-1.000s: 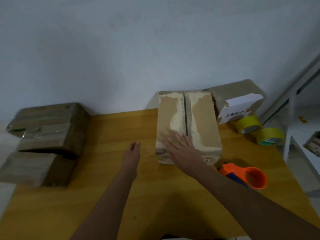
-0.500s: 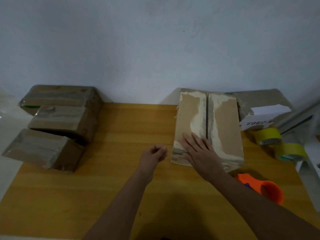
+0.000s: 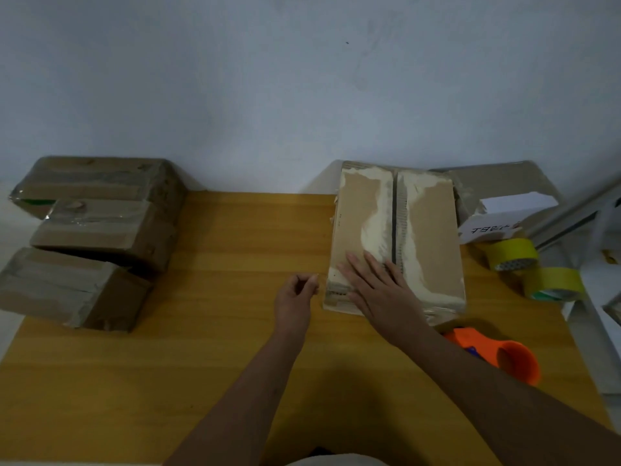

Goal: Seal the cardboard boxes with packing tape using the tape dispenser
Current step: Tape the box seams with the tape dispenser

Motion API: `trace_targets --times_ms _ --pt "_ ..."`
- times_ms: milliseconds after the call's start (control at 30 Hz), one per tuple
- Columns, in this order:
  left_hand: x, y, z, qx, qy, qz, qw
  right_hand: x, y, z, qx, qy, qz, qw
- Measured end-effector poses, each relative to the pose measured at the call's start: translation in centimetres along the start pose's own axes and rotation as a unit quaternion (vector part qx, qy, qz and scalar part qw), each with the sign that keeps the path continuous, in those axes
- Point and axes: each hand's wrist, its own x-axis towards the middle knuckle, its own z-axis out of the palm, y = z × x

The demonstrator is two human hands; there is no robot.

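A long cardboard box lies on the wooden table, its two top flaps meeting at a dark seam, with torn pale patches beside it. My right hand lies flat with straight fingers on the box's near left end. My left hand hovers just left of the box's near corner, fingers curled with nothing visible in them. An orange tape dispenser sits on the table under my right forearm, partly hidden by it.
Three taped boxes are stacked at the table's left edge. Another box with a white label stands behind at right. Two yellow tape rolls lie near the right edge. A white rack stands further right.
My left hand has curled its fingers and moved right toward the box's near corner. The view has shifted, so the box sits further right. My right hand stays flat on the box.
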Motion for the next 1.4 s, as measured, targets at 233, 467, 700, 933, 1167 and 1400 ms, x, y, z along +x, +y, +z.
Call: trace_targets --times_ms 233,467,700,933,1167,1400 --pt "0.6 -0.7 2.4 0.087 0.011 0.016 0.996 0.3 0.1 0.4 0.009 0.005 0.001 1.0" --pt "2.9 -0.6 2.8 0.207 -0.029 -0.041 0.977 0.3 0.0 0.4 0.008 0.007 -0.002 1.0" --pt "0.5 1.2 -1.9 0.235 -0.156 0.199 0.938 0.3 0.0 0.2 0.006 0.005 -0.002 1.0" --pt "4.7 5.1 -1.7 0.469 -0.305 0.294 0.775 0.3 0.1 0.3 0.012 -0.001 -0.002 1.0" --pt "4.3 3.6 -1.5 0.467 -0.239 0.228 0.821 0.4 0.2 0.2 0.023 -0.017 -0.004 1.0" --pt "3.1 4.5 -1.8 0.459 -0.217 0.209 0.836 -1.1 5.9 -1.2 0.249 0.145 0.196 0.937"
